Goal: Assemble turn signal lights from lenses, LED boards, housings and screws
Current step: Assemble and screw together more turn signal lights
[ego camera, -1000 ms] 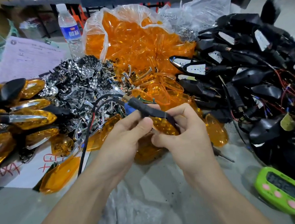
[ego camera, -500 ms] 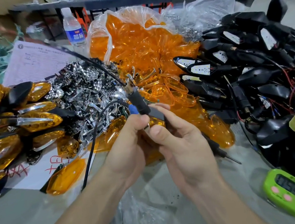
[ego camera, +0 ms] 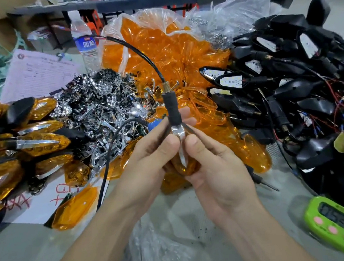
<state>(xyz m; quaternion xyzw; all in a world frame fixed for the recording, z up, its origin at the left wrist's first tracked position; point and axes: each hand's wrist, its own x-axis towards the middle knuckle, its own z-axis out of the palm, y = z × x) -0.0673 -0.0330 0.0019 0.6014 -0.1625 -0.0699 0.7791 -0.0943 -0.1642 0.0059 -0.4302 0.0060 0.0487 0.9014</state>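
Observation:
I hold one turn signal light (ego camera: 178, 144) upright over the middle of the table, its black stem up and its chrome strip and amber lens facing me. My left hand (ego camera: 147, 167) grips its left side with the thumb pressed near the chrome strip. My right hand (ego camera: 212, 168) grips the right side, thumb beside the strip. Its black cable (ego camera: 136, 48) arcs up and to the left. Behind lie a bag of amber lenses (ego camera: 158, 52), a heap of chrome reflector parts (ego camera: 100, 108) and a pile of black housings with LED boards (ego camera: 290, 86).
Finished amber lights (ego camera: 7, 144) are stacked at the left on paper. A green timer (ego camera: 338, 227) sits at the near right, a screwdriver (ego camera: 262, 182) lies right of my right hand, a water bottle (ego camera: 83, 41) stands at the back, and crumpled clear plastic (ego camera: 154, 250) lies near me.
Both hands have turned the light from lying sideways to standing upright, stem up, so the chrome strip now faces me. The cable has swung up and back.

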